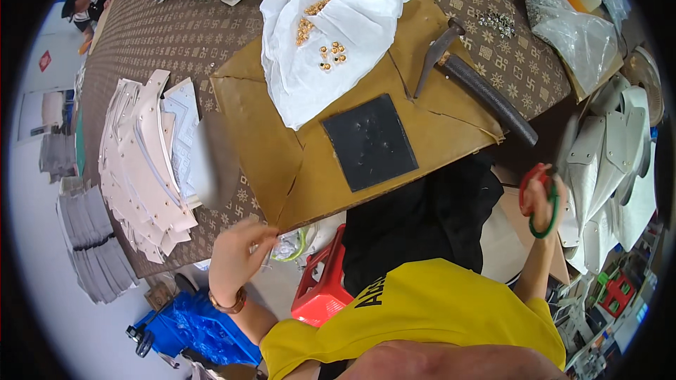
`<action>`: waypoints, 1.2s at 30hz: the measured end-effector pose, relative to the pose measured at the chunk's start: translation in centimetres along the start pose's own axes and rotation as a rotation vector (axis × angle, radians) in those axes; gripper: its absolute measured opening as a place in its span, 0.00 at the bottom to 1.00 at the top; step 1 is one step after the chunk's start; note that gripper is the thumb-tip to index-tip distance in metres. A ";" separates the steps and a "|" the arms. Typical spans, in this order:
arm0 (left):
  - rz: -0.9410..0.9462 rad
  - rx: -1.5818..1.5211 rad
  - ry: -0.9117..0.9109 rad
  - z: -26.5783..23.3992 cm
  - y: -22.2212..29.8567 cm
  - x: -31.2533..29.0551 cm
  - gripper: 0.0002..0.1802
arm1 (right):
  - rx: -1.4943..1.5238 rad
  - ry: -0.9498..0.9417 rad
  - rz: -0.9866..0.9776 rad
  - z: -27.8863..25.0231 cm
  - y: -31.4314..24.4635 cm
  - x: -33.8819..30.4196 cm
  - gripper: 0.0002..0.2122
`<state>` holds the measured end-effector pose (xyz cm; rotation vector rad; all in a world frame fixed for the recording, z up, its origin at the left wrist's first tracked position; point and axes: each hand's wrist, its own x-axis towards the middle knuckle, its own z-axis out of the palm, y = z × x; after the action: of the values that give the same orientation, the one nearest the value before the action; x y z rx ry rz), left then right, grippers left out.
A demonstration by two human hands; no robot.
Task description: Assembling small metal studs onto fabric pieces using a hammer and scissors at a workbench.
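Note:
My left hand (239,257), wearing a brown wristband, is by the near left edge of the table. Its fingers are loosely bent and apart, with nothing plain between them. Just beyond it a grey-brown flat piece (220,158) is smeared by motion beside a fanned stack of pale pink pieces (144,169) with metal studs. Off the table's right side, my right hand (541,204) is closed on scissors (529,190) with red and green handles; their blades are blurred. Between the hands, a black square pad (371,142) lies on a brown covered board (271,151).
White paper (338,17) holds gold-coloured studs (332,55). A hammer (486,95) rests on the board's right side, near small silver parts (497,24). White studded pieces (598,162) hang at the right. A red stool (325,285) and blue plastic (204,324) are below.

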<state>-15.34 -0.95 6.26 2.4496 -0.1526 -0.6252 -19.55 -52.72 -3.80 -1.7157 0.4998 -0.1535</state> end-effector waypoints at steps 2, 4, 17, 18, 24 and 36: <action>0.044 0.078 0.118 1.0 1.2 1.8 0.12 | -0.351 -0.266 -0.210 2.3 -1.9 1.2 0.12; 0.141 -0.020 0.302 1.8 2.1 5.1 0.07 | -0.469 -0.381 -0.370 5.4 -5.4 2.6 0.15; 0.398 -0.321 0.139 0.6 -0.8 17.3 0.09 | -1.003 -0.778 -1.168 15.5 -14.0 12.4 0.23; 0.409 -0.332 0.112 0.8 -1.1 17.6 0.10 | -1.018 -0.794 -1.172 16.5 -14.4 13.2 0.23; 0.364 -0.305 0.209 1.9 -0.2 17.0 0.07 | -1.200 -0.960 -1.251 20.3 -16.5 15.4 0.19; 0.356 -0.327 0.255 2.4 0.0 17.1 0.07 | -1.194 -0.677 -1.212 16.3 -17.2 13.7 0.17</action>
<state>-1.31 -6.44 -2.26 2.0917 -0.3453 -0.1635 2.95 -41.40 6.93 -2.8242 -1.2633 -0.1130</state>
